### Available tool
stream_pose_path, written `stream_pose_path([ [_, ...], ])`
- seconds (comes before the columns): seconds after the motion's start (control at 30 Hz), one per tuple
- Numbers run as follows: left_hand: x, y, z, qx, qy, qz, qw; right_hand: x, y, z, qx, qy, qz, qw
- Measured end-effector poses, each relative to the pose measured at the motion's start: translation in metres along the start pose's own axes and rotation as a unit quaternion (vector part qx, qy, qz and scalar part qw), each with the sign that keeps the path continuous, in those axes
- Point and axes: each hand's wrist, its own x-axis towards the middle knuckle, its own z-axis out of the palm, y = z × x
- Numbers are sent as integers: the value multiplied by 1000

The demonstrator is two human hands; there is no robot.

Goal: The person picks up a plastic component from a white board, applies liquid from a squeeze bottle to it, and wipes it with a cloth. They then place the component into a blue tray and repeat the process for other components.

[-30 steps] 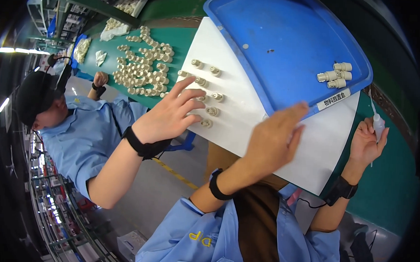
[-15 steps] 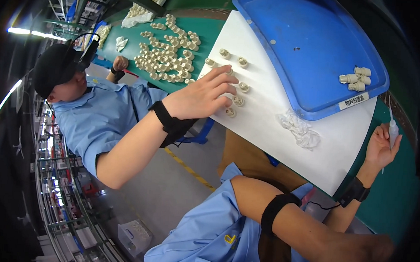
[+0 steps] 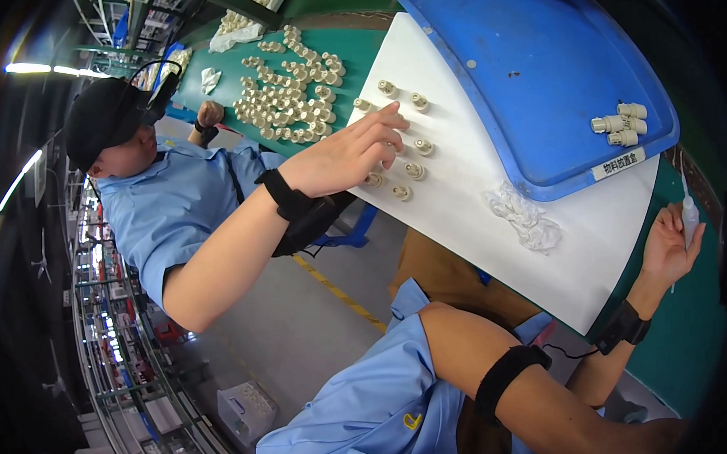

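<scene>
A small translucent white plastic squeeze bottle with a thin nozzle (image 3: 690, 221) is held in the right hand (image 3: 664, 250), between the thumb and the fingers, with the nozzle directed upward. By this hand the bottle is kept above the green tabletop (image 3: 679, 342), just beside the right edge of a large white paper sheet (image 3: 572, 273). The left hand (image 3: 660, 451) is placed at the dark lower right rim of the view, beyond a forearm which is crossed by a wide black band (image 3: 511, 381); whether its grip is wide, narrow or filled cannot be told. On the sheet, a crumpled piece of thin white tissue (image 3: 526, 222) is seen near the blue plastic tray with a rounded rim (image 3: 540, 80), which is partly laid over the sheet. Inside the tray, a small group of cream cylindrical connectors (image 3: 625, 125) is gathered near the labelled corner. At the left end of the sheet, a co-worker's hand (image 3: 342, 157) is stretched above several separate cream upright connectors (image 3: 415, 172), and farther left a dense batch of similar cream connectors (image 3: 292, 102) is spread on the tabletop.
</scene>
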Motion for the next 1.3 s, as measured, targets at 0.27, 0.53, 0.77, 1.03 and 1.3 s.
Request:
stream_pose_path([
  [0.27, -3, -3, -8, -15, -2, -14, 1000, 3, 2, 1, -3, -5, -6, 1000],
  [0.53, 90, 117, -20, -248, 89, 78, 962, -4, 1, 19, 7, -4, -37, 999],
  [0.77, 158, 221, 33, -242, 250, -128, 929, -16, 12, 52, -13, 24, -112, 993],
  [1.03, 242, 127, 34, -77, 296, -228, 924, 7, 5, 65, -104, 22, -131, 986],
  [1.3, 285, 99, 54, -95, 184, -282, 937, 7, 0, 49, -94, 38, -114, 988],
])
